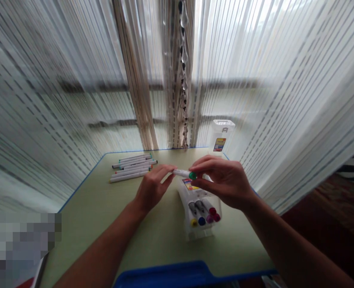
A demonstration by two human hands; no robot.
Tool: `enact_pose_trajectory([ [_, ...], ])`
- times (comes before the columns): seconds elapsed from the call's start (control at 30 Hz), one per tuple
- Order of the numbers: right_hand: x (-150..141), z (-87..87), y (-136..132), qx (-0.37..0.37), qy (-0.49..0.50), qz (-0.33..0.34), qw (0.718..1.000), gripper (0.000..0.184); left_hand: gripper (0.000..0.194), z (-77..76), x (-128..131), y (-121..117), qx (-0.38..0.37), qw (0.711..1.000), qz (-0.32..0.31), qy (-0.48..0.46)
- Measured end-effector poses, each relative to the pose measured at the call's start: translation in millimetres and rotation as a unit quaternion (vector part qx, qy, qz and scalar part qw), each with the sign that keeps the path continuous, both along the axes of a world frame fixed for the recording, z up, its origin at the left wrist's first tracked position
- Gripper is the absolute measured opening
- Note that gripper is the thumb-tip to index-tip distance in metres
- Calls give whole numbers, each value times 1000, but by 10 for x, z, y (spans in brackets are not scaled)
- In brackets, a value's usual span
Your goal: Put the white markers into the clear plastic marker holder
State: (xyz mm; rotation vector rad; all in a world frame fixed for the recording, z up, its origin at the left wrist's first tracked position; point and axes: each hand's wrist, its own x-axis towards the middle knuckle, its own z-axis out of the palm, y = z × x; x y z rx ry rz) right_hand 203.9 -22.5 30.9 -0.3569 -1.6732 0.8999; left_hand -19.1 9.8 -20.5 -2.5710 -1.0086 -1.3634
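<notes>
A white marker with a green end (183, 173) is held level between my two hands above the table. My left hand (154, 185) pinches its left end with the fingertips. Around the green end, the thumb and fingers of my right hand (221, 178) are closed. Just below lies a clear plastic case (181, 200) with several markers (201, 212) in it, their yellow, blue, purple and red ends facing me. Left of my left hand, several white markers (131, 168) lie side by side on the table.
The green table (101, 216) has a blue edge and a blue tray (165, 276) at its front. A clear plastic lid-like piece (224, 130) with a label stands at the back right. Sheer striped curtains (83, 80) hang behind, with a bead string (184, 80).
</notes>
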Motion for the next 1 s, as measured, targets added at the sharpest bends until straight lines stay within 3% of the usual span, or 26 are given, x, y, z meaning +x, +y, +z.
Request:
enact_pose_trajectory([
  [0.17, 10, -9, -47, 6, -22, -8, 1000, 30, 22, 14, 21, -23, 0, 1000, -2, 6],
  [0.33, 23, -6, -79, 15, -44, -45, 998, 25, 12, 27, 20, -45, 1, 1000, 26, 0],
  [0.63, 42, -9, -109, 55, -87, -70, 992, 32, 7, 5, 13, -32, 22, 998, 61, -5],
  [1.0, -20, 71, -143, 127, -125, -115, 977, 25, 4, 15, 24, -45, 9, 997, 78, 6],
])
